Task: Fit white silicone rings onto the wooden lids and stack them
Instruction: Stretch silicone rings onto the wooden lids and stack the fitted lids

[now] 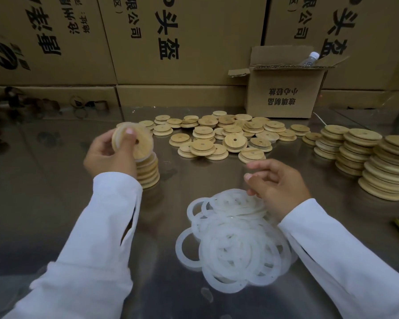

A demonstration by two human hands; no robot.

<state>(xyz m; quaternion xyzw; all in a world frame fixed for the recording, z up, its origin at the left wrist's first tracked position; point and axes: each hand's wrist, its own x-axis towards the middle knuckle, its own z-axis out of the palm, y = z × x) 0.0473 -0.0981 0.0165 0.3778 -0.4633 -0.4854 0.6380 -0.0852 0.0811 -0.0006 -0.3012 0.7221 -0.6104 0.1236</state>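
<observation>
Gripping one wooden lid (137,143) tilted on edge, thumb pressed across its face, the left hand (108,155) holds it just above one short stack (149,172) at left, the right hand (278,184) loose-fingered over the near heap of white rings (235,240), three taller stacks (378,166) at right.

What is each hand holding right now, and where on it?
Left hand grips a wooden lid by its rim, thumb on its face. Right hand holds nothing, over the silicone rings.

I'm gripping a lid (145,146) in my left hand (111,155), thumb across it; my right hand (279,183) is hovering, fingers loosely curled.
</observation>
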